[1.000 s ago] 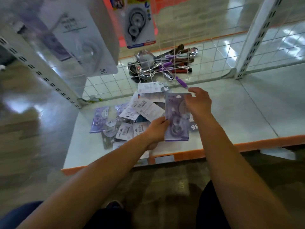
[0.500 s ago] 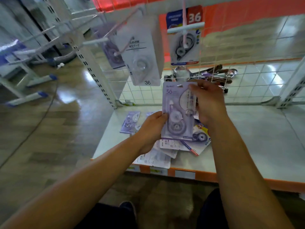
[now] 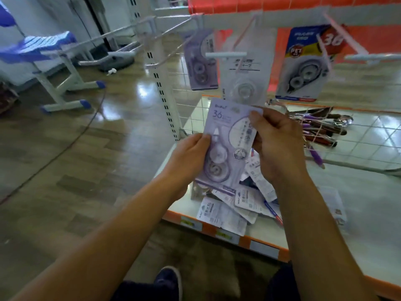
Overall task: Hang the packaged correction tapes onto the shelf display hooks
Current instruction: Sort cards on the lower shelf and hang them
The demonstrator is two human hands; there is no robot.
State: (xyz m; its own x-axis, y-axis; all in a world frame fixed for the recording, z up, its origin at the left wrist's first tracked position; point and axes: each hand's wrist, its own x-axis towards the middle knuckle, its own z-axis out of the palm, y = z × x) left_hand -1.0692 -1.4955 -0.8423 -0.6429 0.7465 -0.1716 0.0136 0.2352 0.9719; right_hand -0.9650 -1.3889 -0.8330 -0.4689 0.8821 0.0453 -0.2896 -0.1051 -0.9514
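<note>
**Nearly at the hooks: one pack held in both hands**

Now the lilac pack (image 3: 225,144) sits mid-view, upright and face out, raised above the pile (image 3: 234,207) of loose packs that lies at 6 o'clock on the shelf (image 3: 325,213). The left hand (image 3: 191,155) holds its left edge, thumb on the front. The right hand (image 3: 275,144) pinches the upper right edge. Neither hand is free.

Three packs already hang above: a purple pack (image 3: 200,66) at 11 o'clock, a white pack (image 3: 243,77) at 12 and a blue pack (image 3: 303,66) at 2. The purple one looks the nearest match, so its hook seems the likely goal.

To do this well, I would keep the card flat and level and line the top slot up with the hook tip. The slot itself cannot be made out. The white-tabbed hook (image 3: 225,54) juts toward the viewer, so the card should come on from the tip end, straight along the wire, not at a slant. The right hand steers the top; the left only steadies and should let go last.

Legible print: "36" at the held pack's top left, with a brand word above it too blurred to read. The blue pack shows "36" on red and "PET" in a badge. The white pack's dark print is unreadable.
</note>
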